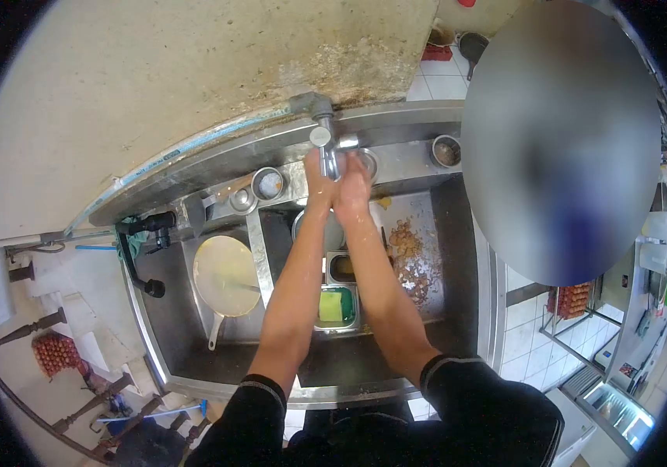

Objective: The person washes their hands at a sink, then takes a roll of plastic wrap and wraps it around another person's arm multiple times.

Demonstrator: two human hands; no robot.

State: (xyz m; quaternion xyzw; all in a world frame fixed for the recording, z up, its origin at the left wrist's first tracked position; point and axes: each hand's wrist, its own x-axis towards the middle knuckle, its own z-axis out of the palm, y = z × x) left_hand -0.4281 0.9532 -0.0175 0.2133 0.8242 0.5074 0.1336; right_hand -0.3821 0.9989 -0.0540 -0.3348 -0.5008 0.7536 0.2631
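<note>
My left hand [319, 185] and my right hand [354, 185] are close together under the metal tap [322, 144] at the back of the steel sink. The tap's spout and lever overlap part of the hands, and the fingers are partly hidden and smeared. Wet-looking skin shows on both. Close behind my right hand is the rim of a round metal bowl [370, 165]. Below my forearms, a metal container [341, 268] sits beside a tray with a yellow-green sponge [330, 306] in it.
In the left basin lies a round cream-coloured pan [224, 265], handle towards me. Brown food scraps [407, 245] litter the right basin. Metal cups [269, 184] stand on the back ledge, with another cup [446, 152] farther right. A black pipe [145, 276] juts in at the left.
</note>
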